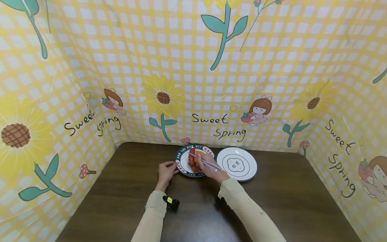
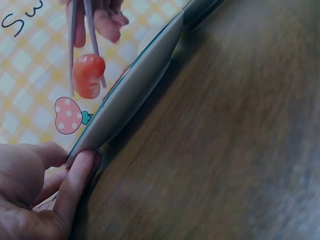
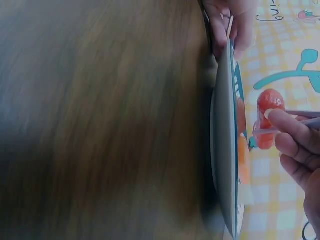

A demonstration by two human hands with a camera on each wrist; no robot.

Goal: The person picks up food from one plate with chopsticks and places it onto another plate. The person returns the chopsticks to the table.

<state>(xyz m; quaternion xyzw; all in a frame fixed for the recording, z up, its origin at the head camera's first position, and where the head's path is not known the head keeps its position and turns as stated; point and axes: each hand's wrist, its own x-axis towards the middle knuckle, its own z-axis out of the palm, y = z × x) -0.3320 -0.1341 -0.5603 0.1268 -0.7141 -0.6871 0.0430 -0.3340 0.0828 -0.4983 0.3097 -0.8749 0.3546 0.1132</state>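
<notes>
My left hand [image 1: 166, 172] pinches the left rim of a dark-rimmed, lettered plate [image 1: 182, 156], thumb above and fingers underneath in the left wrist view. Over that plate my right hand [image 1: 213, 171] holds a pair of pale purple chopsticks [image 2: 72, 45]. Between their tips is a shiny red sausage-like piece [image 2: 89, 76], raised above the rim in both wrist views. On the plate lie an orange piece [image 3: 243, 159] and a brownish-red piece [image 3: 241, 117]; the right hand partly hides the plate in the head view.
A white plate [image 1: 252, 165] with a printed centre stands just right of the lettered plate, near the back of the dark wooden table [image 1: 193, 211]. Yellow checked cloth [image 1: 211, 87] walls in the table behind and on both sides.
</notes>
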